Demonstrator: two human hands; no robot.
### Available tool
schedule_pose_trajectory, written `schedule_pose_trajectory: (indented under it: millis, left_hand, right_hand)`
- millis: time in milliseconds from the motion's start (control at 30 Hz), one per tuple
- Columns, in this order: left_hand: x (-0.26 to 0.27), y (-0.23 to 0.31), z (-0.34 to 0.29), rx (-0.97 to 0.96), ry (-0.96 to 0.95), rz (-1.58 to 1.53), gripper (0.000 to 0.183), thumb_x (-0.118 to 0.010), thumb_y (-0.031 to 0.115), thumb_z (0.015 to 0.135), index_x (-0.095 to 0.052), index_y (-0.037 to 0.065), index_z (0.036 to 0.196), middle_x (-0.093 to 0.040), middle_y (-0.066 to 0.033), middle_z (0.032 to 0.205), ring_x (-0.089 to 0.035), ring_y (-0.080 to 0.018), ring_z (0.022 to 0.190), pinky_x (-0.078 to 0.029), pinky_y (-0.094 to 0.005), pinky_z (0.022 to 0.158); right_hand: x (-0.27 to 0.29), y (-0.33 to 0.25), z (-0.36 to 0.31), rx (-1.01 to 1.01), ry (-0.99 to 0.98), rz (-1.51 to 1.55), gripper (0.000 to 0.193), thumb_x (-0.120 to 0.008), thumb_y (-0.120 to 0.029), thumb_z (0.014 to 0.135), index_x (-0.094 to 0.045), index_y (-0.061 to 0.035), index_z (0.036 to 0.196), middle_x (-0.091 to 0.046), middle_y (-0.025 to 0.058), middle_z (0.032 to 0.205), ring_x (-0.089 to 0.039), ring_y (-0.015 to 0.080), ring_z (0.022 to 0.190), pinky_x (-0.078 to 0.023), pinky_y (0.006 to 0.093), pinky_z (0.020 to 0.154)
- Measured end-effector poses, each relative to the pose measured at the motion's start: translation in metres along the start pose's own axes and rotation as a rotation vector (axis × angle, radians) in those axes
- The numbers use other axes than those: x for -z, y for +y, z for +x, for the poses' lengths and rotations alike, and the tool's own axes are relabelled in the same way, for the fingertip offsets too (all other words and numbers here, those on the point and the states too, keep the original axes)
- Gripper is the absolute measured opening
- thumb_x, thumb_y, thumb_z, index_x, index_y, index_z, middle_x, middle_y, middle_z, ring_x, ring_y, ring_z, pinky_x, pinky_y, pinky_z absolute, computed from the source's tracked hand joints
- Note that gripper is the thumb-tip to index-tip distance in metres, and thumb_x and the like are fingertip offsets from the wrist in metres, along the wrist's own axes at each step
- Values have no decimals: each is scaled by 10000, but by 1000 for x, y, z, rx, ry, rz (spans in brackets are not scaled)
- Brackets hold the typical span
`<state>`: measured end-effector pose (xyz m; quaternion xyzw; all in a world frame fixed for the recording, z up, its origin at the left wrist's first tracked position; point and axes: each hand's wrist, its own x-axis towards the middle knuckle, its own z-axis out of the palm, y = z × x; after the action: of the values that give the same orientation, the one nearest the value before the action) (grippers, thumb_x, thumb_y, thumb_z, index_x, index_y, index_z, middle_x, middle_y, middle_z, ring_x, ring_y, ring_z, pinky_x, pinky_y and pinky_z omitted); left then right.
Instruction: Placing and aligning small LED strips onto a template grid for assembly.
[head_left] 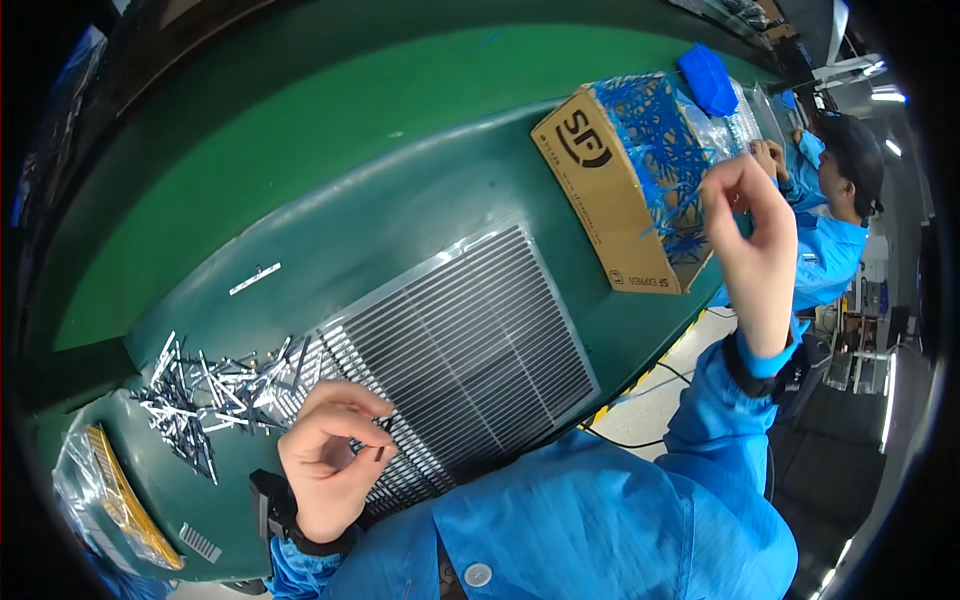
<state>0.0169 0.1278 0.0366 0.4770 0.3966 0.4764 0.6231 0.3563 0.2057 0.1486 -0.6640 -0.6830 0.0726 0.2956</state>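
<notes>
Left hand (330,455) pinched fingers together over the ribbed metal tray (480,340); right hand (755,240) pinched above the cardboard box (605,190) of blue strips (655,135).

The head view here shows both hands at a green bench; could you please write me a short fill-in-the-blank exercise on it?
1. The slotted metal tray lies on a bench coloured ____.
2. The loose pile of small metal pieces lies to the ____ of the tray.
3. The right hand is raised beside a cardboard ____ hung with blue strips.
4. The left hand, fingertips pinched together, is over the tray's ____ edge.

Missing words: green; left; box; near
</notes>
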Motion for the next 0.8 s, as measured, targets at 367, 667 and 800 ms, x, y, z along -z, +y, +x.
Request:
schedule_pose_trajectory:
  millis: [367, 667, 800]
  left_hand:
    - [1, 12, 11, 106, 52, 166, 295, -633, -154, 806, -585, 30, 1031, -590, -86, 1077, -561, -137, 933, -451, -290, 852]
    - [4, 4, 32, -71, -2, 504, 368, -579, -196, 769, -589, 0, 1081, -504, -86, 1108, -508, -123, 881, -432, -249, 814]
    - [9, 6, 35, -79, -27, 558, 394, -588, -191, 756, -617, -10, 1104, -507, -88, 1107, -508, -126, 876, -439, -252, 813]
  right_hand:
    - [-18, 114, 24, 101, 8, -806, 23, -696, -141, 790, -690, -140, 768, -630, 46, 779, -620, 274, 830, -474, 436, 731]
    - [15, 116, 25, -4, -9, -354, 141, -631, -150, 895, -733, -56, 875, -617, 105, 838, -554, 301, 837, -449, 389, 797]
    - [13, 102, 25, 102, -65, -371, 155, -583, -62, 871, -734, -57, 909, -614, 101, 875, -539, 303, 866, -447, 388, 816]
